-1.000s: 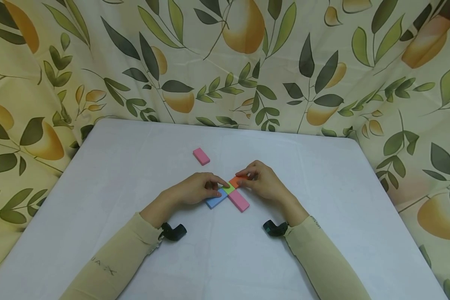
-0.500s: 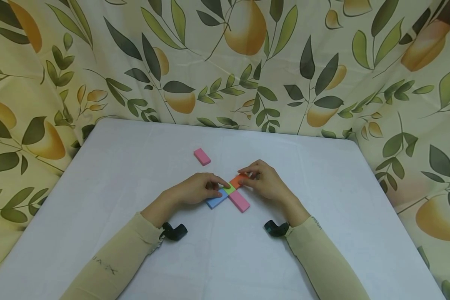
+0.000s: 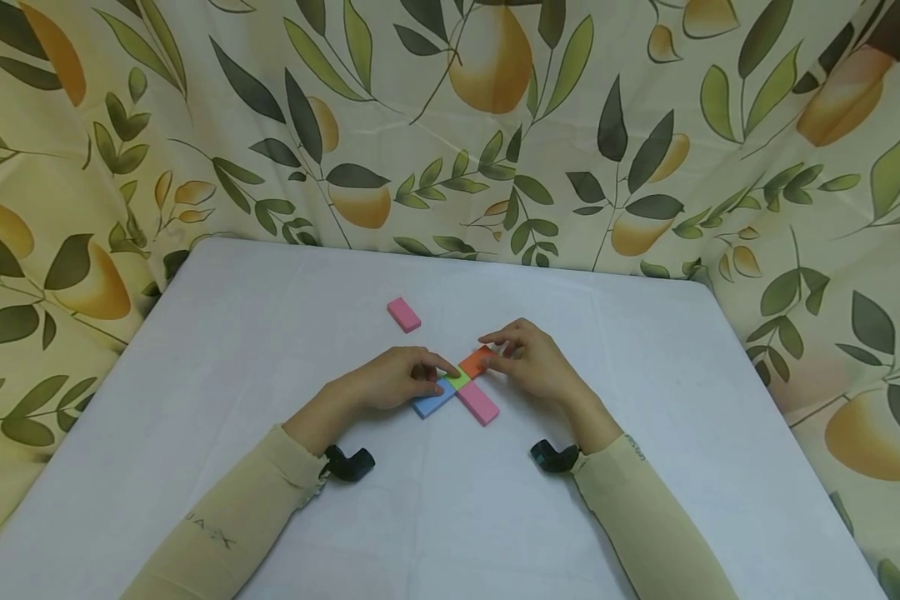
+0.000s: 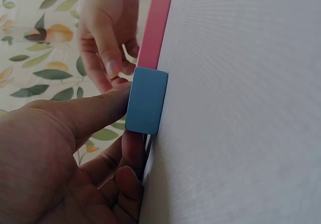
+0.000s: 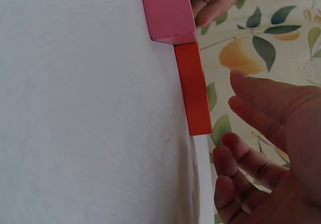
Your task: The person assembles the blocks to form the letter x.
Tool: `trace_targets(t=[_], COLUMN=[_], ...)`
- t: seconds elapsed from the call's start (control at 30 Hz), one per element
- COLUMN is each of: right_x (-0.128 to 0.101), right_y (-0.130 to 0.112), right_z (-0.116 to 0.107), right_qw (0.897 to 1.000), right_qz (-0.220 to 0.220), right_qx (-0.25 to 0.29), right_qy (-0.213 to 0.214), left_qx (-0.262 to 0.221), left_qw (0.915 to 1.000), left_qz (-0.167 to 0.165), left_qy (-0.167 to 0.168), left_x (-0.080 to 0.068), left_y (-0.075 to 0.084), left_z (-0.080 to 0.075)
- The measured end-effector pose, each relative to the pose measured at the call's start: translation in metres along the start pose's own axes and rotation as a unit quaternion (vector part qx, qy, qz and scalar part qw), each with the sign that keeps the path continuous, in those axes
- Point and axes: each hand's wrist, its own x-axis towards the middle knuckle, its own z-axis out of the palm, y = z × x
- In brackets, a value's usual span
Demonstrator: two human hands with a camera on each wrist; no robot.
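Flat blocks form a cross at the table's middle: a blue block (image 3: 431, 400), a green block (image 3: 457, 378), an orange block (image 3: 475, 361) and a pink block (image 3: 478, 402). My left hand (image 3: 437, 377) holds the blue block (image 4: 146, 101) between thumb and curled fingers, its index tip on the green one. My right hand (image 3: 497, 350) hovers at the orange block's far end. In the right wrist view its fingers (image 5: 251, 96) stand relaxed, just off the orange block (image 5: 193, 88) and beside the pink block (image 5: 168, 10).
A second pink block (image 3: 403, 314) lies alone, farther back and to the left. The white table (image 3: 270, 317) is bordered on three sides by a leaf-and-fruit patterned curtain (image 3: 450, 125). Small black wrist cameras sit near both cuffs.
The right hand's fingers have eased slightly to the right, off the orange block. The left hand and the blocks stay put.
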Motion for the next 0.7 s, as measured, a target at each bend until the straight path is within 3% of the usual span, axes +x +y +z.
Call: trace_targets(t=[0.7], right_x=[-0.0084], right_y=[-0.0096], right_z=[-0.0081], right_qw=[0.999], right_qz=[-0.022], right_qx=[0.022], right_qy=[-0.009], left_qx=[-0.008], left_qw=[0.9999], left_qz=[0.012], left_qy=[0.001], left_x=[0.0009], left_y=[-0.0041], left_z=[0.0014])
